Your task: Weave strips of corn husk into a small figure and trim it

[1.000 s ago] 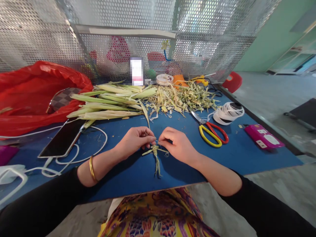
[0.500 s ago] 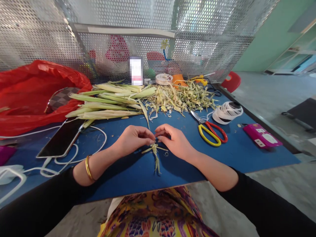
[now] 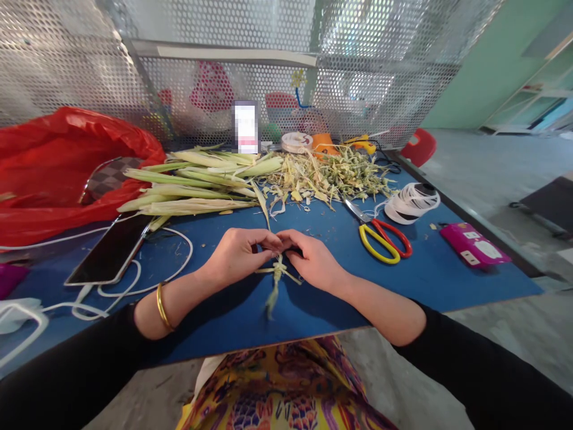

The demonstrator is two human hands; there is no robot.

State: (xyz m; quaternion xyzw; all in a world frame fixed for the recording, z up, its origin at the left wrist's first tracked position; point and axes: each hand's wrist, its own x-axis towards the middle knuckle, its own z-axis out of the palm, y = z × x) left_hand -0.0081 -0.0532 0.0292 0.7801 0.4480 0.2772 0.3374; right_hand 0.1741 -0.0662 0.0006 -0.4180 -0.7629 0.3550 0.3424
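Both hands meet over the blue table (image 3: 215, 328), close to its front edge. Between their fingertips is the top end of a small braided corn-husk figure (image 3: 278, 272), with side strips like arms and a tail hanging toward me. My left hand (image 3: 239, 255) pinches it from the left, thumb against fingers. From the other side my right hand (image 3: 313, 260) closes on the same end, its fingertips partly covering it. A thin husk strip (image 3: 262, 203) runs up behind the fingers toward the husk pile. Exactly what each fingertip grips is too small to see.
Long corn husks (image 3: 201, 185) and shredded scraps (image 3: 322, 176) lie along the back. Scissors (image 3: 382, 242), a white string spool (image 3: 412, 204) and a pink tissue pack (image 3: 475, 245) are at right. At left are a red bag (image 3: 49, 173), a phone (image 3: 110, 251) and white cables (image 3: 134, 292).
The husk figure's tail has swung left and is blurred. My right hand's fingers have moved slightly left, closer against the left fingertips.
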